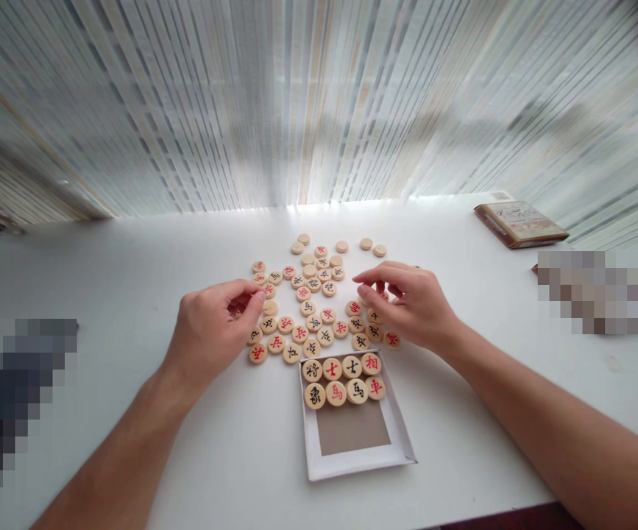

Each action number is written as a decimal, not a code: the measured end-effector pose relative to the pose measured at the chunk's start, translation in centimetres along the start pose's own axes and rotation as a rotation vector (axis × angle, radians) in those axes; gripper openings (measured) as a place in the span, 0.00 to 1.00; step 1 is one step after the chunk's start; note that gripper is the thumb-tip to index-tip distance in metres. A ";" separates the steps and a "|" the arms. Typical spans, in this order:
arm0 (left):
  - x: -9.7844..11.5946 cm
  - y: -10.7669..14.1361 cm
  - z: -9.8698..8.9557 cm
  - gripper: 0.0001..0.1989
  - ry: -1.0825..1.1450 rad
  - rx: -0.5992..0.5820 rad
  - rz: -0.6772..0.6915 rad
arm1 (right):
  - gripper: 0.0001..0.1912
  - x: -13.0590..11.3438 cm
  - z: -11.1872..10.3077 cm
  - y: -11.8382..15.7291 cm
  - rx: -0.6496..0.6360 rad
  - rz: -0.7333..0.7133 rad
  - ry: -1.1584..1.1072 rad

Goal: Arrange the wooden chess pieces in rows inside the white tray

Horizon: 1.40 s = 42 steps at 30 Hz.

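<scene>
Round wooden Chinese chess pieces (299, 333) with red or black characters lie scattered on the white table, a few showing blank faces. My left hand (213, 324) is at the left of the group, thumb and index finger drawn together beside a red-marked piece (268, 290). Whether anything is between those fingertips is hidden. Over the right side of the group hovers my right hand (410, 303), thumb and index finger slightly apart, with no piece visible between them. Nearer me, an open white box (363, 465) holds two rows of upright-facing pieces (335, 393) at its far end.
A brown box with a printed lid (522, 224) lies at the far right of the table (230, 456). Blurred-out items sit at the left and right edges. Behind the table hangs a striped, pale curtain (319, 103).
</scene>
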<state>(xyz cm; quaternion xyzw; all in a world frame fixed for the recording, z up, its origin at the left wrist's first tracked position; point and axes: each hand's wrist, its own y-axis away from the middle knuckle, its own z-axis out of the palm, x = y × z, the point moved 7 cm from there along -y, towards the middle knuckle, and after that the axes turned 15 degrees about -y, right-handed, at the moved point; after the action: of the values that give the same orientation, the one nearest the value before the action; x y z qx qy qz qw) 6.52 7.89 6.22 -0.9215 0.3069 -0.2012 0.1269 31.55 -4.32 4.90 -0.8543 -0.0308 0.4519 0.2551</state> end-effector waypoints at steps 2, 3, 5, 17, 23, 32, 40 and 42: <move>0.4 0.2 0.2 0.09 0.019 0.000 0.014 | 0.10 -0.6 1.2 0.4 -0.129 -0.067 0.053; 0.6 0.3 0.4 0.09 0.036 -0.002 0.023 | 0.11 -0.8 1.7 0.6 -0.177 -0.088 0.070; 1.3 0.7 0.8 0.09 0.079 -0.015 0.053 | 0.12 -1.0 2.5 0.9 -0.224 -0.104 0.088; 5.5 2.3 0.2 0.09 0.082 0.104 0.307 | 0.08 -1.5 5.4 0.2 -0.313 0.028 0.125; 5.0 2.3 0.7 0.09 0.127 0.057 0.257 | 0.03 -1.2 5.3 0.2 -0.282 0.112 0.087; 5.2 2.3 0.7 0.10 0.148 0.035 0.228 | 0.14 0.2 1.5 0.3 0.004 0.231 -0.338; 5.4 2.5 0.7 0.08 0.203 0.020 0.218 | 0.23 0.6 1.9 0.5 0.025 0.353 -0.741; 5.5 2.7 0.9 0.06 0.300 -0.025 0.169 | 0.22 -0.3 2.5 0.7 -0.010 0.391 -0.822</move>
<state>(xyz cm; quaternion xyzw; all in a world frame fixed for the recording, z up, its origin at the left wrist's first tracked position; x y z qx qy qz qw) 9.57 2.55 6.05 -0.8536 0.4012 -0.3212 0.0849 29.27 -4.05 3.67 -0.5948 0.0301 0.7931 0.1277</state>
